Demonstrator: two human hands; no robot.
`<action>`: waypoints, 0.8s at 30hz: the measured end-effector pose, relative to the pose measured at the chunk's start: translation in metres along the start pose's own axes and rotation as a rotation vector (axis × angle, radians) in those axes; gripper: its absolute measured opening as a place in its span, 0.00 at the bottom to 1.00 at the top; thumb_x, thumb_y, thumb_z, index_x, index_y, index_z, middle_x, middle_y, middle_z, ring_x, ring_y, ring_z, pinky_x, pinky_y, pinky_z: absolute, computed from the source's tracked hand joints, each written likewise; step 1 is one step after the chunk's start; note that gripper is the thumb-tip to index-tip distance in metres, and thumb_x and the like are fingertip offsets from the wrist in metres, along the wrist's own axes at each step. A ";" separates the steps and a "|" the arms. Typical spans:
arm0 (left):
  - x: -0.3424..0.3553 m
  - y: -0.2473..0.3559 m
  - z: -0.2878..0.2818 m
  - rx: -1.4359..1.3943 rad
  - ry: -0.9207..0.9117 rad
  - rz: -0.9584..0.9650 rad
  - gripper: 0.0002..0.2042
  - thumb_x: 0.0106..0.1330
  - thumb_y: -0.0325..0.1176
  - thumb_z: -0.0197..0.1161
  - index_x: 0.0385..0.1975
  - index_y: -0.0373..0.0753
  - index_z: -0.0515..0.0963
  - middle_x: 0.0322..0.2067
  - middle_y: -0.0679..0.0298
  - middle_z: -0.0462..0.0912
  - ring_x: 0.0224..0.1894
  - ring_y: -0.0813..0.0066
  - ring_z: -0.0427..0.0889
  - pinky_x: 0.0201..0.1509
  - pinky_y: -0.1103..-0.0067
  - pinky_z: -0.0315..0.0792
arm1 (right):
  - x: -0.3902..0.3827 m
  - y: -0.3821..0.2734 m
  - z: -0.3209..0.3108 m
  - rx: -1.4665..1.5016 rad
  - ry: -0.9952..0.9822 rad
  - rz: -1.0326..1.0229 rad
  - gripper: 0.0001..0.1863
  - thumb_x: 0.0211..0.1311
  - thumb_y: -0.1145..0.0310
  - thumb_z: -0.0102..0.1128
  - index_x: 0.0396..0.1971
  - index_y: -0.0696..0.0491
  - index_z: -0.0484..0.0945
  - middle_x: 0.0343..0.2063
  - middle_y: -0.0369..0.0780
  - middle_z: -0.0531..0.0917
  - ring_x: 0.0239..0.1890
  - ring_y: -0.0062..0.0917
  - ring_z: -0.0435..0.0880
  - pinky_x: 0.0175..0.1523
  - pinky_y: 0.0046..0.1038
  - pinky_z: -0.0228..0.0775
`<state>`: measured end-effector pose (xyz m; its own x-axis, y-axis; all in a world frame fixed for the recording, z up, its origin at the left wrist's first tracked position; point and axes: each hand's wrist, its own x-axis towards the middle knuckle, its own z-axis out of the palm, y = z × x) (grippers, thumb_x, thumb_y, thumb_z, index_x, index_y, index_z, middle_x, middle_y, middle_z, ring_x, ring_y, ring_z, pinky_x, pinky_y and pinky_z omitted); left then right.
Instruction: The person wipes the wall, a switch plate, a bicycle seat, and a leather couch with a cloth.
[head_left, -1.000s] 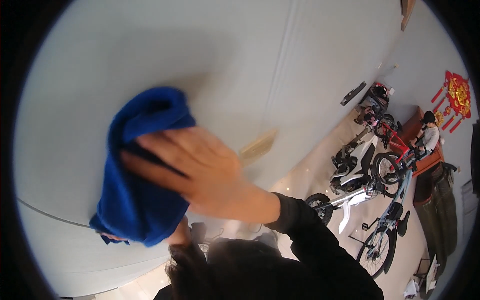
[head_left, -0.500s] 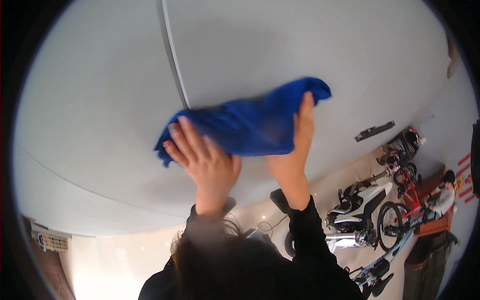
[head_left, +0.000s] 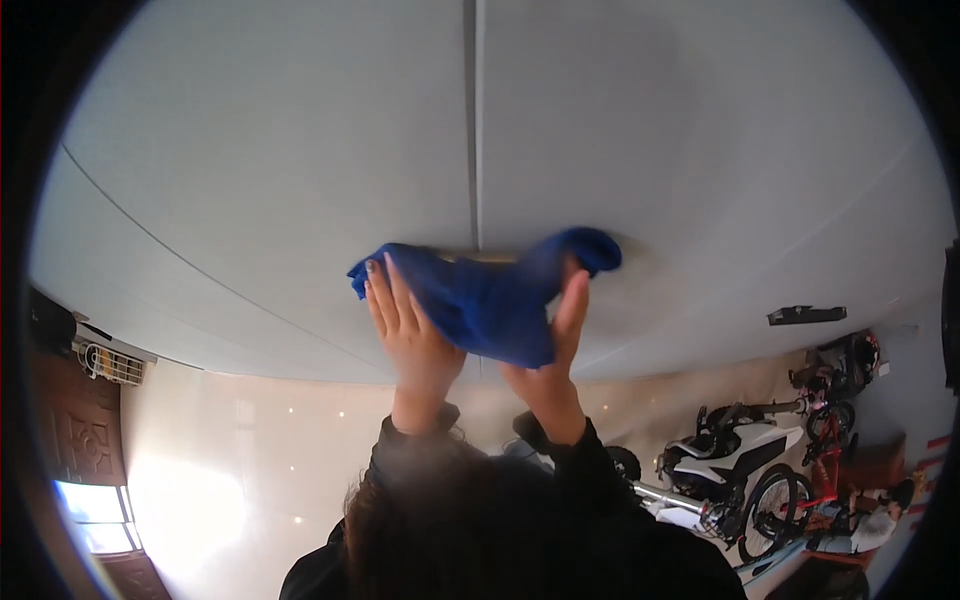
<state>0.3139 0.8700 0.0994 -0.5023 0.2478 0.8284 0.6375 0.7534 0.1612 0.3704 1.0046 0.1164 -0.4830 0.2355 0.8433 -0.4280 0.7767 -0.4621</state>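
A crumpled blue cloth (head_left: pixel 480 300) is spread between my two hands against a large pale grey surface (head_left: pixel 300 160), across the lower end of its dark vertical seam (head_left: pixel 472 130). My left hand (head_left: pixel 412 330) holds the cloth's left end, its fingers long and pressed on the fabric, the thumb mostly hidden. Gripping the right end is my right hand (head_left: pixel 555 350); one digit shows upright along the cloth's edge and the other fingers are largely covered. Folds of the cloth rise in a rounded bulge above the right hand.
A dark narrow fitting (head_left: pixel 807 315) sits on the grey surface at right. Beyond stand a white and black motorbike (head_left: pixel 725 450), bicycles (head_left: pixel 775 505) and a seated person (head_left: pixel 870 525). Left are a brown door (head_left: pixel 85 430) and a wire basket (head_left: pixel 110 365). The floor (head_left: pixel 310 425) is pale and glossy.
The cloth and both hands have shifted lower in view, closer to my body, with the hands nearer each other. The view has turned, bringing the seam toward the middle.
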 end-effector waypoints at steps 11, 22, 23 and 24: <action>-0.069 -0.026 0.029 0.013 -0.212 -0.076 0.27 0.58 0.36 0.53 0.54 0.24 0.62 0.60 0.38 0.60 0.63 0.29 0.54 0.64 0.46 0.50 | -0.048 0.019 0.044 -0.100 0.167 -0.063 0.33 0.58 0.70 0.60 0.61 0.61 0.56 0.47 0.48 0.73 0.45 0.42 0.74 0.51 0.38 0.65; 0.003 -0.023 0.006 -0.046 -0.063 0.002 0.31 0.64 0.48 0.50 0.61 0.33 0.60 0.66 0.39 0.44 0.68 0.33 0.39 0.67 0.47 0.37 | -0.011 0.020 0.034 -0.158 -0.055 -0.014 0.35 0.57 0.68 0.61 0.61 0.61 0.56 0.44 0.52 0.75 0.40 0.47 0.75 0.44 0.40 0.66; -0.006 -0.022 0.011 -0.055 -0.099 -0.007 0.31 0.64 0.48 0.50 0.61 0.31 0.60 0.66 0.39 0.45 0.68 0.33 0.39 0.67 0.47 0.37 | -0.024 0.031 0.036 -0.169 -0.053 -0.022 0.35 0.57 0.68 0.61 0.61 0.61 0.56 0.44 0.52 0.75 0.40 0.47 0.75 0.44 0.40 0.66; -0.018 -0.021 0.021 -0.068 -0.133 -0.015 0.31 0.64 0.48 0.50 0.61 0.30 0.59 0.66 0.38 0.46 0.68 0.32 0.39 0.67 0.47 0.38 | -0.046 0.041 0.041 -0.123 -0.061 0.151 0.36 0.56 0.69 0.62 0.61 0.62 0.56 0.46 0.53 0.74 0.43 0.47 0.74 0.47 0.38 0.66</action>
<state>0.2974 0.8625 0.0704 -0.5817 0.3188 0.7483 0.6653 0.7158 0.2122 0.3442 1.0015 0.0474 -0.5816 0.3215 0.7472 -0.2529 0.8016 -0.5417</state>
